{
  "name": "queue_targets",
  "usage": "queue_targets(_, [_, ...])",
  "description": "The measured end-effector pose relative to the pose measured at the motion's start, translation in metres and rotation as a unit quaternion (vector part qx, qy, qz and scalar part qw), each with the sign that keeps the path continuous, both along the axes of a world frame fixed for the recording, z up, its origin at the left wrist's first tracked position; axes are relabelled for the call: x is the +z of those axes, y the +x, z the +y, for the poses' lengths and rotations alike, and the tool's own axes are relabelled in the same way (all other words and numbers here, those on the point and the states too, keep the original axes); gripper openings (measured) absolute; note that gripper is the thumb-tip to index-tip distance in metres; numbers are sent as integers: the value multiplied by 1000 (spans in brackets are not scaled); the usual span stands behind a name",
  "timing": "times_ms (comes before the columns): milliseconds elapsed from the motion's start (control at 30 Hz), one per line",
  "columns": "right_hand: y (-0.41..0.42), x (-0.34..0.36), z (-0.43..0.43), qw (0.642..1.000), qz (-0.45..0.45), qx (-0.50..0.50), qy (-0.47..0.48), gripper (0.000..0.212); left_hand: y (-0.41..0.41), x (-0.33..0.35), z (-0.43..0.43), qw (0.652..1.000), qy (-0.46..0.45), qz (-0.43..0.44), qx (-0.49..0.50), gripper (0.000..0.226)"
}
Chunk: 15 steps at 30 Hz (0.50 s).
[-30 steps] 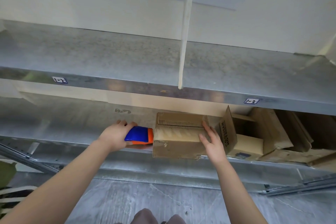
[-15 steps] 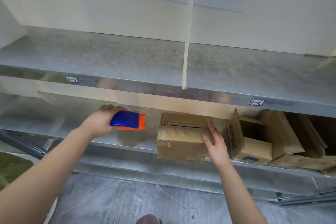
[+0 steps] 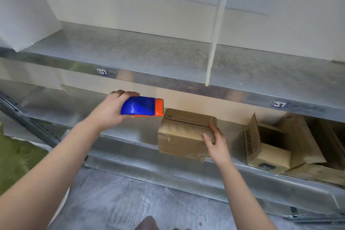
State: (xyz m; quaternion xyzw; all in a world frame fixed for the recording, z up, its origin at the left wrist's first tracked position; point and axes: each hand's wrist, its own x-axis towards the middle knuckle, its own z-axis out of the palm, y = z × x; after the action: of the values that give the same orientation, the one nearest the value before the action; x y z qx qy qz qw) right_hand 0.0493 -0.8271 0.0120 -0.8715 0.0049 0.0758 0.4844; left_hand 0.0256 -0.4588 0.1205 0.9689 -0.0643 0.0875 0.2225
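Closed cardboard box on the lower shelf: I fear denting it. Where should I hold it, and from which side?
Probably by its two short ends, coming from the front: the cardboard box turns its long face outward and overhangs the lower shelf. The right hand grips the right end; the left end is free.

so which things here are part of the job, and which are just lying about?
In the job: tape dispenser in left hand; closed box gripped by right hand.
Lying about: open box, loose cardboard, shelf label.
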Motion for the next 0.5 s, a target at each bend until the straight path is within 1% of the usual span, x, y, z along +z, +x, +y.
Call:
queue_targets(133, [-4, 5, 26, 1000, -1, 13, 20, 58, -3, 14, 9, 1000, -1, -18, -8, 69])
queue_targets(267, [-4, 12, 46, 999, 15, 17, -24, 63, 0, 20, 19, 999, -8, -21, -31, 67])
queue_targets(500, [-11, 23, 102, 999, 40, 26, -19, 62, 8, 31, 44, 996, -15, -21, -88, 68])
